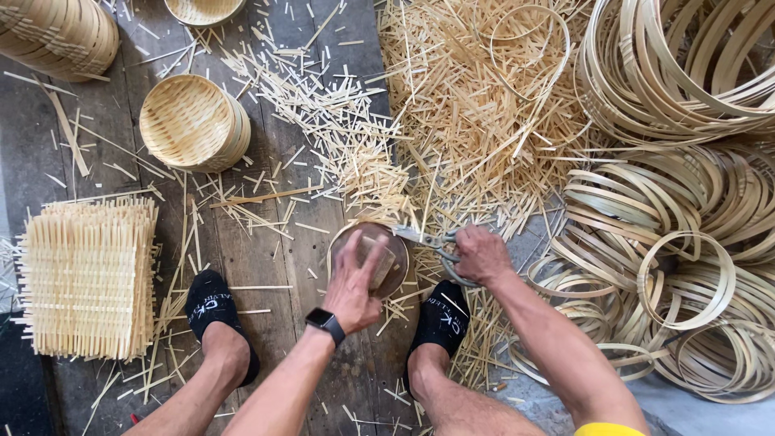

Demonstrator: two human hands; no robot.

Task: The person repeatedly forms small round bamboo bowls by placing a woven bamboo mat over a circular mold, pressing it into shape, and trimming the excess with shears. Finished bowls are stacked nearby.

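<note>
My left hand (pixel 355 278), with a dark watch on its wrist, presses a small wooden block onto a round bamboo-rimmed piece (pixel 395 274) lying on the plank floor between my feet. Beside it my right hand (pixel 482 254) grips metal scissors (pixel 424 238) whose blades point left and reach the round piece's upper right edge. Both feet wear black socks.
A stack of square woven bamboo mats (pixel 85 278) sits at the left. Finished round baskets (pixel 194 121) stand at the upper left. Cut bamboo splints (pixel 468 105) litter the floor ahead. Heaps of bamboo hoops (pixel 686 242) fill the right side.
</note>
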